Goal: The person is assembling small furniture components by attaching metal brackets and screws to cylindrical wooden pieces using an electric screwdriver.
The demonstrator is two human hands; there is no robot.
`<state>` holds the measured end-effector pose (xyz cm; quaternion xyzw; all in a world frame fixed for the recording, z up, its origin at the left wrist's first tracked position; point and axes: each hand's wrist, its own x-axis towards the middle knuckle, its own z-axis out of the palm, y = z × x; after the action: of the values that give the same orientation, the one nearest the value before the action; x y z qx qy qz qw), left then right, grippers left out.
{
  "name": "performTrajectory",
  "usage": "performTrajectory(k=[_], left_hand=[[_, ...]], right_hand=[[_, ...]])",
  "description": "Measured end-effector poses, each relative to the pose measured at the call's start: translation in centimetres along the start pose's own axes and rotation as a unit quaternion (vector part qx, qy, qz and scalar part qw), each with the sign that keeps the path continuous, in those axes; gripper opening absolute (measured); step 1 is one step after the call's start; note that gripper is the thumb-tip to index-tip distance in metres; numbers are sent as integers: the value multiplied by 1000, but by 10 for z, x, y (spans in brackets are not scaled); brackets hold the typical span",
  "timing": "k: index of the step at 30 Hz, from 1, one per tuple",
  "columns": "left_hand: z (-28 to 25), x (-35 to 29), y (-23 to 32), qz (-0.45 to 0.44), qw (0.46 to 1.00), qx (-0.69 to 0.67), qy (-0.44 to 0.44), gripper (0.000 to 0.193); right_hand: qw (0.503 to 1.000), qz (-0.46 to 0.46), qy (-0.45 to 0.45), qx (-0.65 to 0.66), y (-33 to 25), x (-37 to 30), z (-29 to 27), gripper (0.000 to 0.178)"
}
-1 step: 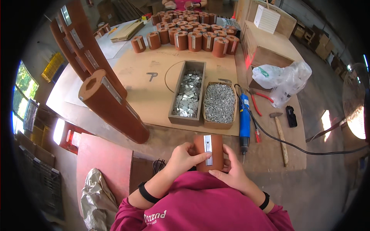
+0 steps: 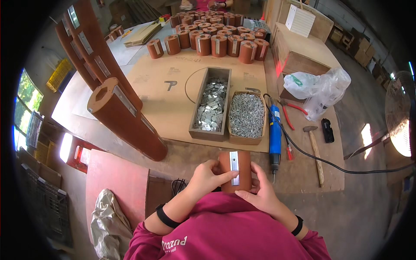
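Close to my body, both hands hold a reddish-brown cylinder (image 2: 225, 160) with a silver metal strip (image 2: 234, 162) along its side. The strip has a dark hole near its upper end. My left hand (image 2: 207, 177) grips the cylinder's left side, its thumb pressed on the strip. Around the right side curl the fingers of my right hand (image 2: 261, 190), the thumb at the lower edge. Beyond them stand a grey box of small flat metal plates (image 2: 212, 104) and a cardboard box of screws (image 2: 247, 115). A blue electric screwdriver (image 2: 275, 134) lies to the right, bit toward me.
Tall stacked brown cylinders (image 2: 125, 117) lean at the left. Many similar cylinders (image 2: 219, 45) fill the table's far end, where another person (image 2: 208, 5) is partly visible. Right are red-handled pliers (image 2: 288, 117), a hammer (image 2: 316, 156), a red screwdriver (image 2: 290, 151), a black cable (image 2: 338, 167) and plastic bags (image 2: 323, 89).
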<state>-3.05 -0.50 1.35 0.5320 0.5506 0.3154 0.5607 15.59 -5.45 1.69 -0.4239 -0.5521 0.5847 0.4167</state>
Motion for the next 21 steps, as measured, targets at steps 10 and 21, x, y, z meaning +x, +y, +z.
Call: performTrajectory(k=[10,21], left_hand=[[15,15,-4,41,992,121,-8,70],[14,25,-6,76,986,149,8,88]], right_hand=[[998,4,55,13,35,10,-12,78],[945,18,80,-316,-3,31,-73,42]])
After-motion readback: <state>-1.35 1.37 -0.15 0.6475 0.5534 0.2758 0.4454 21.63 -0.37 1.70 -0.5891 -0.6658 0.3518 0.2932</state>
